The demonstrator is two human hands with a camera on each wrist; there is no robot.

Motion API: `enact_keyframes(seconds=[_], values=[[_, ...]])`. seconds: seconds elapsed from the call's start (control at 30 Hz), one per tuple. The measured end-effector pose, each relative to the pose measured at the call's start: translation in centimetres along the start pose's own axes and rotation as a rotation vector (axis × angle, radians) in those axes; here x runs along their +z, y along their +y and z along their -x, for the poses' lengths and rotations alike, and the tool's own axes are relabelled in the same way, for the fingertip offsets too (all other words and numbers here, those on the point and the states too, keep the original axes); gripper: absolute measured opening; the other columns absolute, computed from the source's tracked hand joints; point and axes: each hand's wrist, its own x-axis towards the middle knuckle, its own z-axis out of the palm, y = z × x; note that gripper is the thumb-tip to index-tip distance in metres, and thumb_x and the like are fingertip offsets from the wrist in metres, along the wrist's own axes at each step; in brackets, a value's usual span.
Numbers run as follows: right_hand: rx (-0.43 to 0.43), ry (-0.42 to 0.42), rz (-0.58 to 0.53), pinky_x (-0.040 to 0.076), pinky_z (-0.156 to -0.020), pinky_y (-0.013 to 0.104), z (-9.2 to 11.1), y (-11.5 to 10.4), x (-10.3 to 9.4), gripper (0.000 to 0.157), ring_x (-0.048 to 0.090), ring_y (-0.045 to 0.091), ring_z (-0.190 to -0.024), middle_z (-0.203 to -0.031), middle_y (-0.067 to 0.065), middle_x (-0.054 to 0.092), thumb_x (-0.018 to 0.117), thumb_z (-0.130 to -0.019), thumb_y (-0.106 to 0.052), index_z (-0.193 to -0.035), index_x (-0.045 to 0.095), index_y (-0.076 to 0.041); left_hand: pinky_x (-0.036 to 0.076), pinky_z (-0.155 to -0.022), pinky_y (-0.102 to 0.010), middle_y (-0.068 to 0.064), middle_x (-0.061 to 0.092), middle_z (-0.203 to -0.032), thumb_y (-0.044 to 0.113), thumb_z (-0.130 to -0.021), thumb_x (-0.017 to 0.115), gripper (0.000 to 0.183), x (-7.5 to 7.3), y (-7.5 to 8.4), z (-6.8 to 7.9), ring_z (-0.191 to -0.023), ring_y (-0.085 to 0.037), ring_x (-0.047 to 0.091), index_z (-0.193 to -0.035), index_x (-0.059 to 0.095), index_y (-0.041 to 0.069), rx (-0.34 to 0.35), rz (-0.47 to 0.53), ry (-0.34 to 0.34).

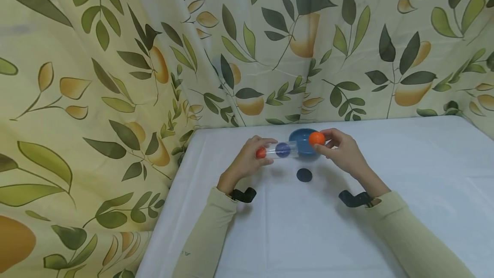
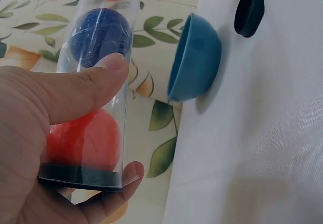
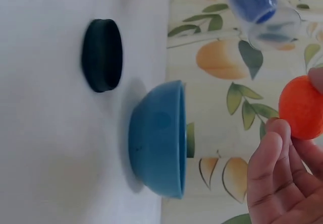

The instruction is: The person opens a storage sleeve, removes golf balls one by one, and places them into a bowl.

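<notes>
My left hand [image 1: 247,160] grips a clear plastic tube [image 1: 272,151], tipped on its side above the table. Inside it are a red ball [image 2: 86,141] at the black-capped end and a dark blue ball [image 2: 100,36] further along. The tube's other end faces right, towards the orange ball [image 1: 317,139] that my right hand [image 1: 344,152] pinches between thumb and fingers. Behind the tube's end and the orange ball, a blue bowl [image 3: 156,138] stands upright on the table. A round black cap [image 1: 304,175] lies on the cloth in front of the bowl.
White cloth covers the table [image 1: 308,235], its left edge running down beside my left sleeve. A curtain [image 1: 247,55] with leaf and fruit prints hangs behind and to the left. Black wrist mounts [image 1: 244,195] sit on both wrists.
</notes>
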Motion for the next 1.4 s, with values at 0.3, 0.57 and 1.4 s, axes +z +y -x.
enact_keyframes(seconds=[0.3,0.57,1.4], values=[[0.058,0.038,0.002,0.043,-0.071,0.031,-2.4,-0.1,0.3,0.062,0.052,0.025,-0.1,-0.116,0.012,0.061,0.067,-0.085,-0.051,-0.129,0.054,-0.011,0.044,-0.084,-0.029,-0.013,0.054,-0.117,0.02,-0.083,0.076,0.055,-0.1,-0.3,0.1,-0.103,-0.017,0.047,-0.132,0.055,0.033,-0.029,0.017,-0.005],[0.112,0.073,-0.013,0.043,-0.071,0.03,-4.1,1.1,1.2,0.066,0.05,0.024,-0.1,-0.123,0.012,0.057,0.067,-0.083,-0.054,-0.131,0.052,-0.009,0.044,-0.083,-0.028,-0.004,0.053,-0.112,0.022,-0.083,0.075,0.054,-0.1,-0.6,0.1,-0.103,-0.016,0.046,-0.132,0.055,0.035,-0.046,0.012,-0.006],[0.156,0.033,0.04,0.038,-0.073,0.031,-5.0,4.1,2.4,0.06,0.049,0.027,-0.1,-0.121,0.016,0.056,0.071,-0.084,-0.044,-0.128,0.054,-0.007,0.044,-0.084,-0.025,-0.001,0.052,-0.11,0.023,-0.083,0.075,0.055,0.1,-0.8,-0.1,-0.102,-0.015,0.046,-0.133,0.055,0.033,-0.039,-0.045,-0.019]])
